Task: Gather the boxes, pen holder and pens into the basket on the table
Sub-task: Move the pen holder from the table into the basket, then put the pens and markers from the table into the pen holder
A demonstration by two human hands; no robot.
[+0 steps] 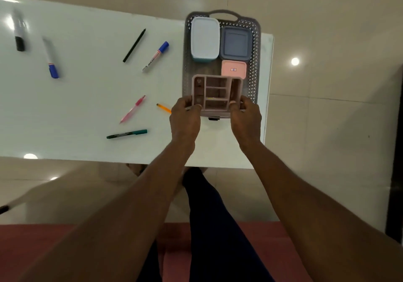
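- Pen holder (217, 95): pink, several compartments, held over the near end of the grey basket (255, 80). Whether it rests on the basket floor cannot be told.
- Left hand (185, 118): fingers clamped on the holder's near left corner.
- Right hand (246, 118): fingers clamped on its near right corner.
- In the basket: white box (205, 38), grey-blue box (236, 43), small pink box (233, 68) with a label, unreadable.
- On the white table (87, 98), left of the basket: two blue-capped markers (155, 56) (51, 60), printing illegible; black pen (134, 45); pink pen (133, 108); green marker (127, 134); orange pen (163, 108); black-capped marker (19, 31).
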